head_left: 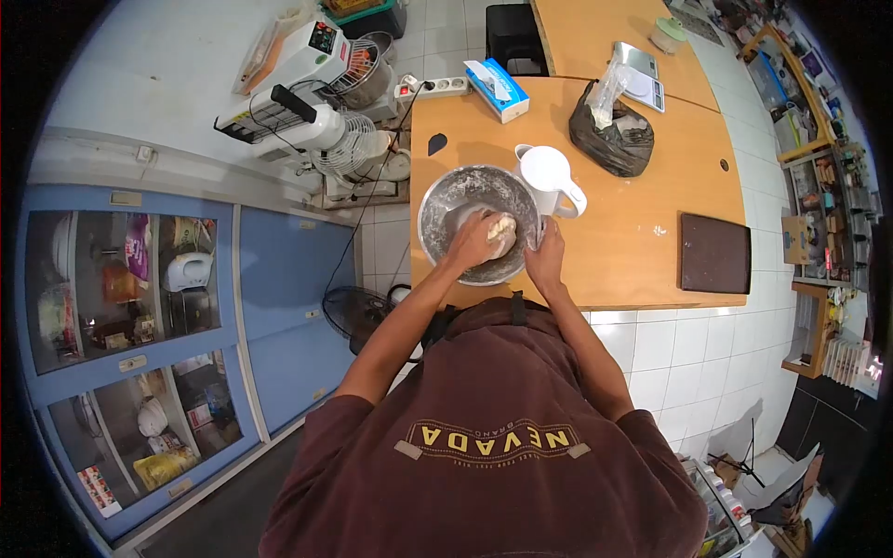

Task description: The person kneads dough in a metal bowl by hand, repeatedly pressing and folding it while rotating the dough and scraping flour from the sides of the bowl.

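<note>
A steel mixing bowl (437,200), its inside dusted with flour, sits at the near left of the wooden table. Inside it, my left hand (474,240) is closed around a pale lump of dough (503,232), with part of the dough showing beside the fingers. My right hand (546,251) grips the bowl's right rim; the fingertips are partly hidden. Just beyond that hand, a white pitcher (547,170) with a handle stands against the bowl's far right side.
On the table (642,242) are a black plastic bag (619,144), a kitchen scale (640,79), a tissue box (500,91), a dark tray (714,254) and a lidded container (667,35). A power strip (442,87) and mixers (326,126) stand left. A blue cabinet (298,279) lines the wall.
</note>
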The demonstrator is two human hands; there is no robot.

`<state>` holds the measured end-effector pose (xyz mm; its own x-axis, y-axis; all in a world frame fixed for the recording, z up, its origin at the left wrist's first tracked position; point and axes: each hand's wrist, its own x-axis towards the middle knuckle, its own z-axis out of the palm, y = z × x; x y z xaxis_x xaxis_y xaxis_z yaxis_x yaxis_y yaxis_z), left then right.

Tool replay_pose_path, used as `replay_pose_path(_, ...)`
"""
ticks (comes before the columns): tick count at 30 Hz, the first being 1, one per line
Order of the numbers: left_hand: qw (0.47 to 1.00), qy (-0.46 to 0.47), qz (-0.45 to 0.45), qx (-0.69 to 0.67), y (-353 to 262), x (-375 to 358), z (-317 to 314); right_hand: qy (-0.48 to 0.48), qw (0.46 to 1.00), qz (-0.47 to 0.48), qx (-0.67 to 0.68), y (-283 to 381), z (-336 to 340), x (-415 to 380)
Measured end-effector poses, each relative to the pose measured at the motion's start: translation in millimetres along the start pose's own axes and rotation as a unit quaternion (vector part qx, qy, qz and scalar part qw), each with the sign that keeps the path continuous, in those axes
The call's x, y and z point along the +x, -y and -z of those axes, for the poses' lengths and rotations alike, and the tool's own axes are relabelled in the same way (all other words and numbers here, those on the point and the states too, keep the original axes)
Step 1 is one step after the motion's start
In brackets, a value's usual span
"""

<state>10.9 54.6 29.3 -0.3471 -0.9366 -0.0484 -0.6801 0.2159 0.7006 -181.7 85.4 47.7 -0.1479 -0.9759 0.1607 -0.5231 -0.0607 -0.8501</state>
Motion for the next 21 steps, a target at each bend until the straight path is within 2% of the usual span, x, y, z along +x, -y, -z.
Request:
replay_pose_path(4, 0.996, -0.081, 0.044, -0.008, 11.6, 9.5, -20.4, -0.004, 1.0, 0.001, -0.01, -0.8, 0.1, -0.5)
replay_pose_path(7, 0.991, -0.126, 0.046, -0.01, 20.7, 17.4, -27.6, -0.005, 1.0, -0.011, -0.01, -1.2, -1.6, -0.4)
replay_pose_path(10, 0.994, -0.044, 0.042, -0.087, 18.4, 21.3, -11.3, -0.003, 1.0, -0.002, -0.012, -1.8, -0.9, 0.6)
replay_pose_path(14, 0.999, -0.007, 0.01, 0.036, 35.6, 19.5, -16.9, -0.01, 1.0, 0.01, -0.012, -1.5, -2.5, -2.5)
replay_pose_path(16, 0.998, 0.017, 0.024, 0.06, 19.9, 10.3, -4.9, -0.006, 1.0, 0.003, -0.003, -2.6, -3.3, -1.9)
replay_pose_path(19, 0.995, 0.05, -0.043, 0.072, -14.8, -5.0, 28.0, -0.007, 1.0, 0.003, 0.006, -4.0, -2.2, -0.9)
replay_pose_path(21, 0.993, 0.085, -0.041, 0.071, -17.9, -6.3, 36.1, -0.001, 1.0, 0.002, 0.006, -4.2, -2.0, -0.2)
